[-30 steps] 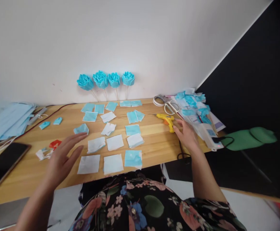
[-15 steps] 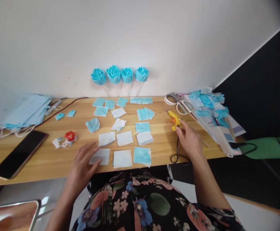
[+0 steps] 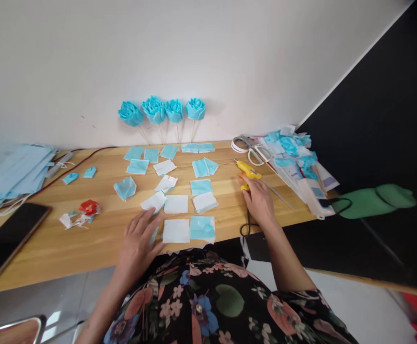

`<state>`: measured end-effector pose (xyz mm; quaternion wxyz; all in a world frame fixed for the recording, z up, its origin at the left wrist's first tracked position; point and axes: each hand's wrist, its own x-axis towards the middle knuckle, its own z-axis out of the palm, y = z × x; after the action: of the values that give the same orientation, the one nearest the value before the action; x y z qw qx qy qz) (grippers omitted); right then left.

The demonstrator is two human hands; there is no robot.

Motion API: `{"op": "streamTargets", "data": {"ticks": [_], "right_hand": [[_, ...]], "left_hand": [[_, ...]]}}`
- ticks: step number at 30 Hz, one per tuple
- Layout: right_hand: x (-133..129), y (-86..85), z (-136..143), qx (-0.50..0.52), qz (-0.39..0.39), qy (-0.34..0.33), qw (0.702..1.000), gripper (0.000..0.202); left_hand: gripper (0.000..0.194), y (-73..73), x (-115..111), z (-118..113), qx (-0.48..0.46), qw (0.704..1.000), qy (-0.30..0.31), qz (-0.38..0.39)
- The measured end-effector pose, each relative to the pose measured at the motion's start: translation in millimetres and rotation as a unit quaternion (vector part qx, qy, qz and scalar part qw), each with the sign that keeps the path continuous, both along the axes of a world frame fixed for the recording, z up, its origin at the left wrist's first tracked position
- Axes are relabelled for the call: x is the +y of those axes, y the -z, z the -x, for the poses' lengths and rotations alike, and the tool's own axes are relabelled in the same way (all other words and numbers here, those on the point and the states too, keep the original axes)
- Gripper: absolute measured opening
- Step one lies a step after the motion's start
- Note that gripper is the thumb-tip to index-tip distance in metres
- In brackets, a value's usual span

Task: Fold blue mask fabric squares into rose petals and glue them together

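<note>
My left hand (image 3: 140, 236) lies with its fingers apart over a pale fabric square at the table's front edge, hiding most of it. My fingertips reach the white square (image 3: 153, 201) behind it, which sits tilted. On the right, my right hand (image 3: 259, 198) has its fingers round the yellow glue gun (image 3: 248, 169), whose nozzle points to the back left. Between my hands lie a white square (image 3: 176, 231), a blue square (image 3: 202, 228) and more cut pieces in rows. Behind them, blue fabric flowers (image 3: 153, 110) on thin sticks lean against the wall.
Blue masks (image 3: 15, 169) and a dark phone (image 3: 11, 241) lie at the left, near red and white scraps (image 3: 89, 207). Tape (image 3: 240, 145), white-handled scissors (image 3: 260, 155), blue scraps (image 3: 290, 145) and a white power strip (image 3: 314, 198) are at the right.
The view has shifted right. My right hand has closed on the glue gun and turned it. My left hand has slid over the front left square, and the white square behind has tilted.
</note>
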<state>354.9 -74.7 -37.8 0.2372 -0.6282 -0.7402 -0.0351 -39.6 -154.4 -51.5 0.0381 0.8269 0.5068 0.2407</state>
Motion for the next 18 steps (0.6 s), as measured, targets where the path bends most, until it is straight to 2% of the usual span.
{"op": "streamTargets", "data": {"ticks": [5, 10, 13, 18], "right_hand": [[-3, 2.0, -34, 0.02, 0.005, 0.038, 0.999, 0.048], [-9, 3.4, -64, 0.098, 0.001, 0.09, 0.991, 0.053], [-9, 5.6, -62, 0.13, 0.0, 0.128, 0.983, 0.05], [-10, 7.4, -45, 0.093, -0.01, 0.122, 0.988, 0.039]], "left_hand": [[0.052, -1.9, 11, -22, -0.002, 1.0, -0.01, -0.011], [0.056, -2.0, 10, -21, -0.037, 0.999, -0.017, -0.019], [0.057, -1.4, 9, -19, -0.055, 0.998, -0.03, -0.016], [0.05, -2.3, 6, -19, -0.082, 0.995, -0.058, -0.022]]}}
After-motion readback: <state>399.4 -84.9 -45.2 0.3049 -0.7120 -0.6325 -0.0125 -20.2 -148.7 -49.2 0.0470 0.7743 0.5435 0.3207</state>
